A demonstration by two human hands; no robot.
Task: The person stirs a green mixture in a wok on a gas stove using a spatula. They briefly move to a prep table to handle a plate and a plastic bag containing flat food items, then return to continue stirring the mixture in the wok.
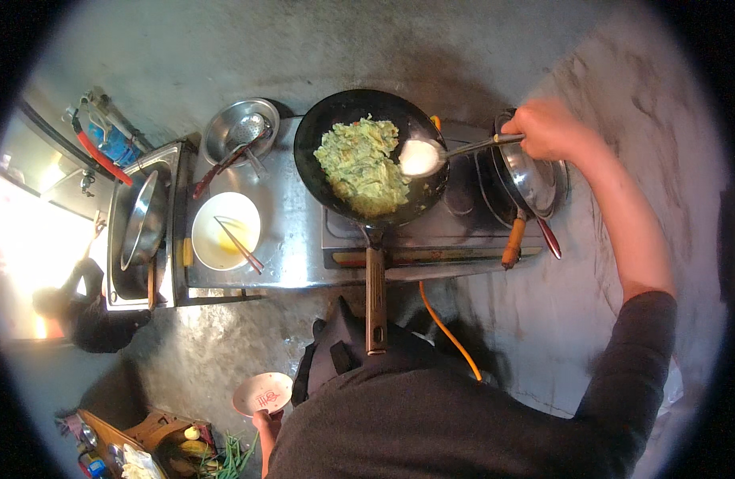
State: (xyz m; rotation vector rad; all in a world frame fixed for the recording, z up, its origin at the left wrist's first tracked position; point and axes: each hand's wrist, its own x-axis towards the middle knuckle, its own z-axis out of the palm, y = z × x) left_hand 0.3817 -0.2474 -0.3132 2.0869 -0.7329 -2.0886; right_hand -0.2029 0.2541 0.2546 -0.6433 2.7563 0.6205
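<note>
My right hand [550,129] grips the handle of a metal spatula [424,158], whose bright blade lies in a black wok [367,218] beside a mass of cooked, green-flecked egg [364,164]. The wok stands on a gas stove [463,242], its long handle [376,299] pointing towards me. Low at the left, my left hand [269,422] holds the rim of a pale bowl [263,392] with a red mark inside. The bowl is beside my body, below counter height. The fingers under it are partly hidden.
On the steel counter [284,239] stand a white bowl [226,231] with chopsticks and yellow liquid, and a steel basin [240,132] holding a skimmer. A sink [176,227] with a pan is at the left. Right of the wok are a lidded pan [526,173] and an orange hose [442,326] below.
</note>
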